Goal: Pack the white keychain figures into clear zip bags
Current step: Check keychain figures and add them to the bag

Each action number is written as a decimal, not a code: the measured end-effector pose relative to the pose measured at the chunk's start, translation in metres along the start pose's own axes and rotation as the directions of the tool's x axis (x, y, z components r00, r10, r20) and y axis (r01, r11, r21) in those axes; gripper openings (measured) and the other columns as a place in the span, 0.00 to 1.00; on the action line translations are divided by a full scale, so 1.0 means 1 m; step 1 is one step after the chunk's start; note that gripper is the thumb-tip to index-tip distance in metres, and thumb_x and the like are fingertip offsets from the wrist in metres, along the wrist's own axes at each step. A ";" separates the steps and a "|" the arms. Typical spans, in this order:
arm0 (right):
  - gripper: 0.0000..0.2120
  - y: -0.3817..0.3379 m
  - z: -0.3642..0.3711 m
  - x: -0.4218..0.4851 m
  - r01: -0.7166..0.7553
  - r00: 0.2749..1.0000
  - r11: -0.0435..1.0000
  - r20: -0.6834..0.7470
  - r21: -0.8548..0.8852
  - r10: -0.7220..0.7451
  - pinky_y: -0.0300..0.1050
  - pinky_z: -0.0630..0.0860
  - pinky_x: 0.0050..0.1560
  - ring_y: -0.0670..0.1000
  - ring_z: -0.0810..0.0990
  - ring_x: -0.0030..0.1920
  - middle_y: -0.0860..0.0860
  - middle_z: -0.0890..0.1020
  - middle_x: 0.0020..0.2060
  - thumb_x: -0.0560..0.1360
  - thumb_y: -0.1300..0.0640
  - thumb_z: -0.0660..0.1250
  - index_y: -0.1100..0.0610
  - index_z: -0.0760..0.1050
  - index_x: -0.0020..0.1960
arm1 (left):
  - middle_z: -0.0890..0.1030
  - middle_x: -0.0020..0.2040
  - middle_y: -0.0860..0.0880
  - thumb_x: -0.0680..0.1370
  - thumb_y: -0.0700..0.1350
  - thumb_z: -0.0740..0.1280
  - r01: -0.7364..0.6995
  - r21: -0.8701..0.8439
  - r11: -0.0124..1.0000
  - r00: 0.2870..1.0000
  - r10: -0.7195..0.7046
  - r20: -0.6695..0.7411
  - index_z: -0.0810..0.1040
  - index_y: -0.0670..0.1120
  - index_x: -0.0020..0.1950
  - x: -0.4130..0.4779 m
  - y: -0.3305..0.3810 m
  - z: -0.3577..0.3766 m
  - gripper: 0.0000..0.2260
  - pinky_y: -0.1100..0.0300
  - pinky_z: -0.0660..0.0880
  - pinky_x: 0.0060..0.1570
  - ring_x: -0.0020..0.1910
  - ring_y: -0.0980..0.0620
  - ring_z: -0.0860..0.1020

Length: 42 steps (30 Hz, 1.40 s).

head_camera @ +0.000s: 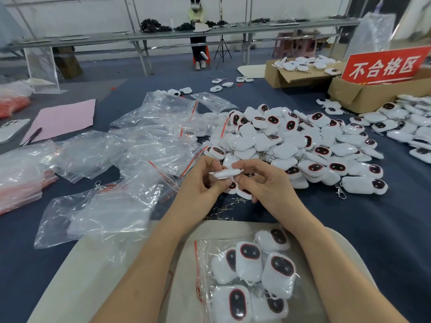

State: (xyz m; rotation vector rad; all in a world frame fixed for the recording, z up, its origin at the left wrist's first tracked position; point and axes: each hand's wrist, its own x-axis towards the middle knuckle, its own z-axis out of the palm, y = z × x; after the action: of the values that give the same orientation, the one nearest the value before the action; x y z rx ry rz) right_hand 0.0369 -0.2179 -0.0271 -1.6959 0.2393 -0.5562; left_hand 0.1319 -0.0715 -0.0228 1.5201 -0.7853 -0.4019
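Beside the pile [291, 141], fingers [208, 164] of left hand [198, 185] and right hand [265, 185] pinch one white figure [225, 172] edge-on, its face hidden.

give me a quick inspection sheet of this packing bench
surface: dark blue cloth.
job's things: one white figure held edge-on; pile of figures behind it; part-filled zip bag on the lap; empty zip bags at left.
clutter: pink sheet, pen and phone far left; cardboard boxes and red sign far right.
grippers: left hand and right hand both pinch the white figure.
cables: nothing seen.
surroundings: seated person at a long bench, tripod beside.
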 end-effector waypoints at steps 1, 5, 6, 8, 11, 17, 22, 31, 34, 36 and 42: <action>0.09 0.000 0.000 0.000 0.000 1.000 1.000 0.001 0.005 0.000 0.35 0.72 0.28 0.40 0.76 0.31 0.41 0.84 0.39 0.77 0.62 0.71 0.48 0.82 0.52 | 0.85 0.45 0.48 0.79 0.34 0.69 0.002 -0.001 1.000 1.000 -0.002 0.002 0.72 0.53 0.47 0.000 0.000 0.000 0.14 0.67 0.75 0.41 0.44 0.50 0.85; 0.10 0.003 0.000 0.001 0.003 1.000 1.000 0.001 0.005 -0.003 0.37 0.73 0.28 0.43 0.79 0.36 0.44 0.85 0.43 0.77 0.60 0.72 0.45 0.82 0.52 | 0.85 0.45 0.48 0.79 0.35 0.69 -0.004 0.001 1.000 1.000 0.004 0.001 0.72 0.51 0.49 0.000 -0.001 0.000 0.12 0.66 0.77 0.41 0.43 0.50 0.85; 0.10 0.003 0.000 0.001 0.001 1.000 1.000 -0.003 0.009 -0.001 0.37 0.73 0.28 0.44 0.80 0.36 0.45 0.85 0.43 0.77 0.59 0.72 0.44 0.82 0.52 | 0.85 0.44 0.48 0.79 0.36 0.70 -0.003 -0.001 1.000 1.000 0.003 -0.001 0.73 0.51 0.49 0.000 -0.002 0.000 0.11 0.65 0.78 0.41 0.43 0.49 0.85; 0.12 0.004 0.000 0.001 0.000 1.000 1.000 -0.011 0.018 0.000 0.37 0.74 0.27 0.44 0.80 0.36 0.45 0.85 0.42 0.77 0.59 0.72 0.41 0.81 0.51 | 0.85 0.43 0.46 0.80 0.39 0.70 -0.006 -0.001 1.000 1.000 0.006 -0.003 0.74 0.52 0.50 -0.001 -0.002 0.001 0.09 0.61 0.80 0.42 0.44 0.45 0.85; 0.12 0.003 0.000 0.002 0.002 1.000 1.000 -0.006 0.011 -0.002 0.37 0.73 0.27 0.42 0.80 0.35 0.44 0.85 0.41 0.77 0.58 0.72 0.40 0.81 0.51 | 0.85 0.42 0.47 0.82 0.45 0.69 -0.039 0.003 0.999 0.999 0.039 0.002 0.77 0.50 0.53 -0.001 -0.001 0.002 0.02 0.65 0.77 0.38 0.40 0.52 0.84; 0.12 0.001 -0.002 0.000 -0.037 0.999 0.999 0.037 0.028 0.035 0.37 0.74 0.29 0.43 0.81 0.38 0.43 0.84 0.43 0.75 0.54 0.74 0.45 0.80 0.57 | 0.83 0.49 0.51 0.82 0.39 0.67 -0.024 -0.005 1.000 1.000 0.024 -0.009 0.74 0.49 0.61 -0.002 -0.002 0.001 0.10 0.66 0.75 0.43 0.41 0.59 0.83; 0.14 0.002 -0.001 0.003 -0.063 0.998 0.998 0.023 0.016 0.062 0.37 0.74 0.29 0.42 0.81 0.38 0.49 0.82 0.44 0.76 0.58 0.72 0.43 0.77 0.58 | 0.83 0.56 0.53 0.80 0.36 0.69 -0.050 0.005 0.999 0.999 0.050 0.012 0.74 0.53 0.64 -0.002 -0.003 0.001 0.17 0.61 0.80 0.50 0.47 0.56 0.83; 0.14 0.000 0.002 0.000 -0.005 0.999 0.996 0.038 0.087 0.002 0.39 0.75 0.28 0.44 0.81 0.36 0.45 0.80 0.32 0.78 0.60 0.70 0.46 0.78 0.60 | 0.84 0.49 0.54 0.85 0.44 0.61 -0.101 -0.001 0.995 0.989 0.100 -0.108 0.76 0.52 0.65 0.003 -0.006 0.022 0.10 0.62 0.80 0.46 0.45 0.54 0.84; 0.09 -0.002 0.005 0.001 -0.009 1.000 0.995 -0.004 0.098 0.009 0.39 0.75 0.28 0.44 0.81 0.37 0.45 0.82 0.36 0.78 0.58 0.70 0.47 0.80 0.56 | 0.82 0.46 0.56 0.85 0.47 0.59 -0.101 0.058 0.993 0.989 0.107 -0.104 0.75 0.58 0.64 0.003 -0.008 0.024 0.10 0.61 0.77 0.42 0.40 0.57 0.80; 0.07 -0.004 0.004 0.002 -0.031 0.999 0.988 -0.028 0.153 0.036 0.39 0.76 0.29 0.45 0.82 0.38 0.46 0.84 0.40 0.78 0.59 0.71 0.51 0.82 0.54 | 0.80 0.40 0.57 0.86 0.49 0.58 -0.124 0.093 0.988 0.987 0.133 -0.096 0.75 0.59 0.62 0.001 -0.007 0.025 0.09 0.64 0.73 0.38 0.34 0.57 0.75; 0.05 -0.005 0.005 0.000 -0.022 0.998 0.986 -0.048 0.164 0.031 0.37 0.76 0.34 0.47 0.79 0.34 0.49 0.86 0.39 0.76 0.55 0.73 0.51 0.84 0.52 | 0.76 0.29 0.53 0.85 0.49 0.61 -0.157 0.023 0.987 0.981 0.159 -0.116 0.79 0.53 0.58 0.000 -0.002 0.022 0.07 0.64 0.72 0.29 0.27 0.53 0.74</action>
State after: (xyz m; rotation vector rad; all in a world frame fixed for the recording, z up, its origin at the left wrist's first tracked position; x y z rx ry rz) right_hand 0.0389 -0.2126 -0.0224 -1.5190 0.2451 -0.5833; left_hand 0.1176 -0.0872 -0.0270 1.4688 -0.8108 -0.1877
